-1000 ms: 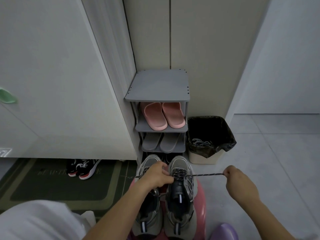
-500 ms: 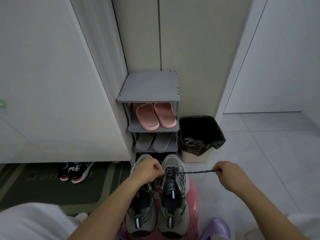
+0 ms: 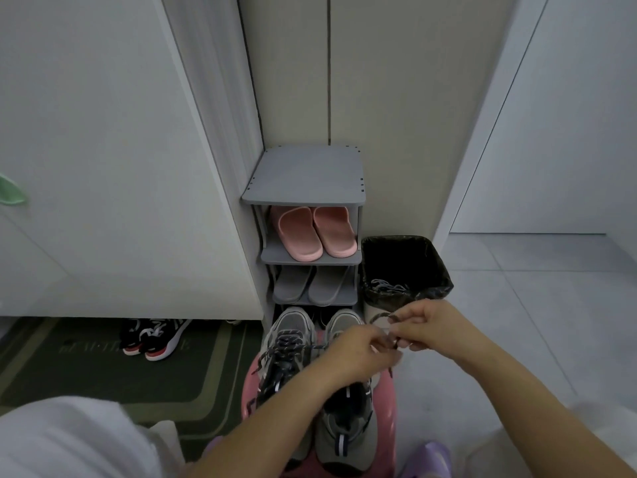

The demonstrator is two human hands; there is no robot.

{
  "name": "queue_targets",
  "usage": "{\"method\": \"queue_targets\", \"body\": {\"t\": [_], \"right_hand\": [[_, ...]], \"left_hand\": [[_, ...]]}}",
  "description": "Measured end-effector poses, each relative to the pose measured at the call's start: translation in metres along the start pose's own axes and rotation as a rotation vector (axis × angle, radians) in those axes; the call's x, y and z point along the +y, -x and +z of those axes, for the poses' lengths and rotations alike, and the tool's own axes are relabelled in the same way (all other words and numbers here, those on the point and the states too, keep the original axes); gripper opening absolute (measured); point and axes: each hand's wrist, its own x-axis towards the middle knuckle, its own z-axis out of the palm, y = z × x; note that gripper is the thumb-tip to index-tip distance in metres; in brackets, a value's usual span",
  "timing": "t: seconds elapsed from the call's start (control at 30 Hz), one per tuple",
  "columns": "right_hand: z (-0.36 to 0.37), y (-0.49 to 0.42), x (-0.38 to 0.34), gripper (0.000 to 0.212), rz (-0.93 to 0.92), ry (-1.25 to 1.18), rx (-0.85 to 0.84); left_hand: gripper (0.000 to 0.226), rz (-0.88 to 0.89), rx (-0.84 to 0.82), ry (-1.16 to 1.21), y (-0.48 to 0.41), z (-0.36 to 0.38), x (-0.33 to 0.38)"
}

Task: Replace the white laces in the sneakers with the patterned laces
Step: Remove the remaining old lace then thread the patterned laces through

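Pinching the patterned lace (image 3: 382,317) between curled fingertips, the left hand (image 3: 358,350) and the right hand (image 3: 431,326) meet just above the toe of the right sneaker (image 3: 344,429). It stands beside the dark-laced left sneaker (image 3: 289,326) on the pink stool (image 3: 387,401), while white laces (image 3: 389,288) lie in the bin (image 3: 406,257). Both pinches look slight, so the small loop arching over the right fingers could slip free if either eases, and a hard tug might tip the sneakers off the stool's rounded top.
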Motion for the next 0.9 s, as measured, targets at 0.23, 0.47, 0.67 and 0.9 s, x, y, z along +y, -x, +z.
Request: {"method": "queue_targets", "body": {"t": [0.23,0.47,0.67,0.9], "right_hand": [[0.008,-0.021,0.007,0.02,-0.073,0.069,0.123],[0.009,-0.034,0.017,0.018,-0.092,0.273,0.192],[0.014,-0.038,0.027,0.05,-0.16,0.584,0.315],[0.05,-0.037,0.044,0.025,-0.485,0.702,0.053]], "left_hand": [[0.025,-0.033,0.101,0.188,-0.004,-0.002,-0.009],[0.016,-0.129,0.061,0.144,0.006,-0.028,-0.034],[0.018,-0.159,0.189,0.108,0.009,-0.03,-0.045],[0.01,-0.112,0.189,-0.028,-0.003,-0.022,-0.042]]}}
